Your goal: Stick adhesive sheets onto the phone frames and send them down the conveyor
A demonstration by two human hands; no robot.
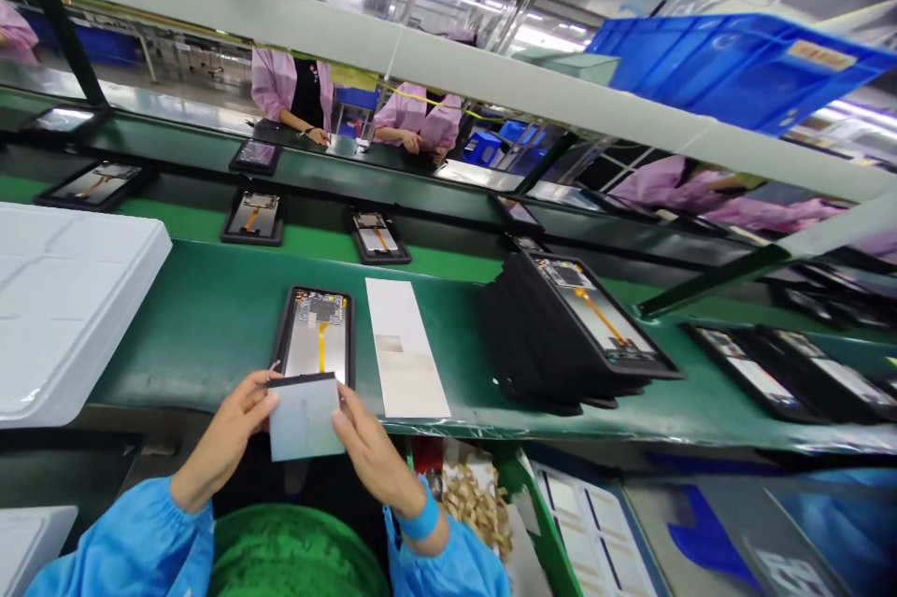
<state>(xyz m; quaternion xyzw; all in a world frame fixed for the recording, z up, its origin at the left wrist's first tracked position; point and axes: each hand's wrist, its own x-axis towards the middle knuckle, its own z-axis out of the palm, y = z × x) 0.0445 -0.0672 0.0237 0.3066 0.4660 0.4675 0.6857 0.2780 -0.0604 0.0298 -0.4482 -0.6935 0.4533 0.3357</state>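
Both my hands hold a thin, silvery flat battery (304, 419) with a dark strip along its top edge. My left hand (242, 429) grips its left side between thumb and fingers, near a short thin wire at the corner. My right hand (368, 447) grips the right side, thumb on the face. Just beyond it lies an opened tablet (336, 312) in a black tray, with a circuit board and an orange ribbon cable showing; the battery hides its near end. To the right of the tablet is a white card strip (406, 349) with a greyish patch.
A stack of black trays (553, 335) stands to the right, an opened tablet on top. A white plastic tray (70, 298) is at left. More tablets lie on the green conveyor (308, 247). Below is a green bin (525, 476) with brownish scraps. People in pink work across the line.
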